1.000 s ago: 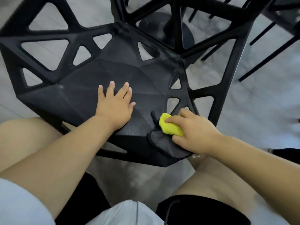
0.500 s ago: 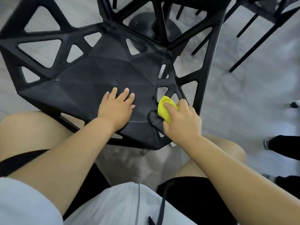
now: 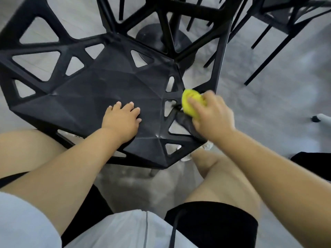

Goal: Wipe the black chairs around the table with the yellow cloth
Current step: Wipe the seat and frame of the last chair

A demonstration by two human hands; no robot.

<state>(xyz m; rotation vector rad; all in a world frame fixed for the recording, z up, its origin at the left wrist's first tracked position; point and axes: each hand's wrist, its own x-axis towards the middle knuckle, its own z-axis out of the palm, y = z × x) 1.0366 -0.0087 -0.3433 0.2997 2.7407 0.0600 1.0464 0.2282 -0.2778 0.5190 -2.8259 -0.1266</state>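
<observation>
Closest in, the person's knees [image 3: 223,176] sit either side of the near corner of the chair [image 3: 100,90], so there's not much room to shift if it slides. The left hand [image 3: 121,122] lies flat on the seat, fingers straight, gripping nothing, just pressing down to steady it. The right hand [image 3: 213,119] is curled round the yellow cloth [image 3: 189,102], bunched up at the seat's right edge by the triangular cut-outs, with a dark flap hanging under it. My worry is that the loose flap or a fingertip could snag in one of those holes. A balled-up cloth also only cleans a thin stripe, so the ribs may get skipped. Shove too hard and the chair might scoot into the table base [image 3: 161,38] just beyond. Far right are the other chairs [image 3: 286,15]; can't tell if they've been wiped.
</observation>
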